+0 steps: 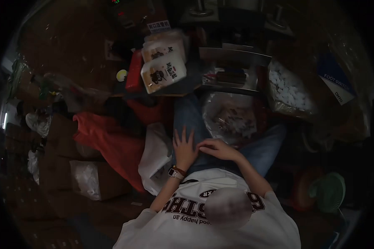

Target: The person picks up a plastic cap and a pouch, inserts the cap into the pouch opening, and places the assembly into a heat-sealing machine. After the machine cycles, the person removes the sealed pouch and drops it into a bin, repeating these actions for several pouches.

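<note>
My left hand [185,146] lies on the thigh of my blue jeans [188,112], fingers spread and nothing in it. A watch [175,173] and a reddish band are on that wrist. Beside it, my right hand [217,149] rests palm down over my lap with its fingers stretched out, the fingertips right at the left thumb. Just beyond the right hand, between my knees, sits a clear plastic bag [212,110] with many small pale pieces inside.
Printed white pouches [164,74] stand by a red box [134,71] on the work surface ahead. A metal tray [237,85] is beside them. To the right is a bag of white pieces [287,89]; red cloth [108,143] and a white bag [156,155] lie left.
</note>
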The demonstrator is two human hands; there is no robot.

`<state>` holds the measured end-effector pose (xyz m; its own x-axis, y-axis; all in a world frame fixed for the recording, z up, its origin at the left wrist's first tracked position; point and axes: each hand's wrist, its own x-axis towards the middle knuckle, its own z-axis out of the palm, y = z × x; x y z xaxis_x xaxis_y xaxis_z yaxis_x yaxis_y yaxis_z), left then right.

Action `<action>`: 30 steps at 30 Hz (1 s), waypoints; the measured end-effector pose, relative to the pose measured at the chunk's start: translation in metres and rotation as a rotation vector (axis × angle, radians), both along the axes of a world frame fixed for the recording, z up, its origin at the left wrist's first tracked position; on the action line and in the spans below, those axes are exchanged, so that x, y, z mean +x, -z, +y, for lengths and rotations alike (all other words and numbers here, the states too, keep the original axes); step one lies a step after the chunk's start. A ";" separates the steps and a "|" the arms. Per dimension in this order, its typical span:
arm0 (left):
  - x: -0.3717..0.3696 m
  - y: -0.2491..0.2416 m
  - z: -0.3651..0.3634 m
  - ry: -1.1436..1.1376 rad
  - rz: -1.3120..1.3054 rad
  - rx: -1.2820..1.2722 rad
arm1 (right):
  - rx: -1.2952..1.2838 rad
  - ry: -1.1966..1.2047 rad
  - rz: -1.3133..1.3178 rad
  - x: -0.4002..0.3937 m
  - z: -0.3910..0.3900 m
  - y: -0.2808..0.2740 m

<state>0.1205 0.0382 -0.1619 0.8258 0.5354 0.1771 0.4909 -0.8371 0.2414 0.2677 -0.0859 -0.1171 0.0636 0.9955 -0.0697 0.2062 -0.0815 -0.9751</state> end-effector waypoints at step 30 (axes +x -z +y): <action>0.077 -0.106 0.079 0.057 -0.774 -0.549 | 0.422 1.178 -0.272 0.108 -0.079 -0.127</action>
<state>0.1977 0.1173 -0.0559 0.6124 0.6688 0.4215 -0.0082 -0.5277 0.8494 0.3756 -0.1647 0.0095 0.8804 0.2697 0.3901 0.4165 -0.0465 -0.9079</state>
